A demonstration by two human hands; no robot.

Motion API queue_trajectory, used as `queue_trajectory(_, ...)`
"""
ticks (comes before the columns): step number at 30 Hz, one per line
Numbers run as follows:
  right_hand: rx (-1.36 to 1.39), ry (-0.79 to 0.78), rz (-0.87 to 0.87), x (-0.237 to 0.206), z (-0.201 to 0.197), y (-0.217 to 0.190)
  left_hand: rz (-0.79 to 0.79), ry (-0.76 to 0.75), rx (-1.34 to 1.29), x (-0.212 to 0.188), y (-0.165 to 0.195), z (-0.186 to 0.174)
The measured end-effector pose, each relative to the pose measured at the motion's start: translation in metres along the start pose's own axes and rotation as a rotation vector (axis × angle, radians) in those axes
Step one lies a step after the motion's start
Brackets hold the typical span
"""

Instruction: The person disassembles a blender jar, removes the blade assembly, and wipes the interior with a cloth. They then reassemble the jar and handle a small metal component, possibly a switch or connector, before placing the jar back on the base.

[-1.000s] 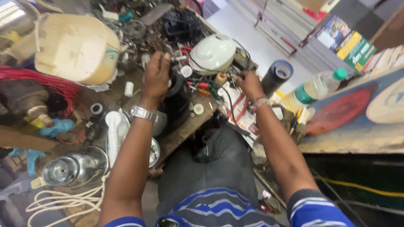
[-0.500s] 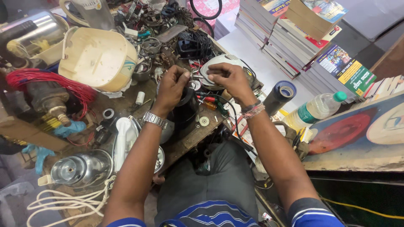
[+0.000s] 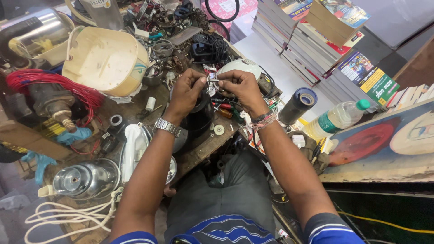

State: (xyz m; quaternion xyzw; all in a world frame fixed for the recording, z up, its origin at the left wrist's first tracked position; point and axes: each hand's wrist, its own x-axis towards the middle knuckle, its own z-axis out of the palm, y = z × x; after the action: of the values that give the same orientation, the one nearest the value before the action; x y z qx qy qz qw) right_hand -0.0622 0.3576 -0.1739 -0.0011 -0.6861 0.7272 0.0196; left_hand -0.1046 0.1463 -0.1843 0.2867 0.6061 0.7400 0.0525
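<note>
Both the left hand [image 3: 186, 90] and the right hand [image 3: 238, 86] pinch a small metal part [image 3: 212, 79] between their fingertips. They hold it raised over the black motor housing [image 3: 199, 118] on the cluttered surface [image 3: 131, 110], close for inspection.

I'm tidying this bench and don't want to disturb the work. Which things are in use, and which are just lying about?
In use:
left hand and right hand, pinching a small metal part between them
black appliance body right under the hands

Lying about:
cream plastic housing
red wire bundle
steel jar
tape roll
plastic bottle
stack of books
</note>
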Motion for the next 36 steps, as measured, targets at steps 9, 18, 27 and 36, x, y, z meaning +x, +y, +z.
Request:
queue_trajectory(9, -0.121, 0.006, -0.073, 0.003, 0.008, -0.002, -0.049, -0.014, 0.051, -0.001, 0.004, 0.001)
queue_trajectory(18, -0.220, -0.008, -0.072, 0.003, 0.006, -0.006, -0.091, 0.010, 0.061, 0.000, 0.004, 0.003)
queue_trajectory(27, -0.310, -0.042, -0.190, 0.006, 0.001, 0.003, -0.078, -0.031, 0.026, 0.003, -0.001, 0.005)
queue_trajectory(36, -0.272, 0.011, -0.082, -0.005, -0.040, 0.008, -0.167, -0.009, 0.064, 0.005, -0.012, 0.002)
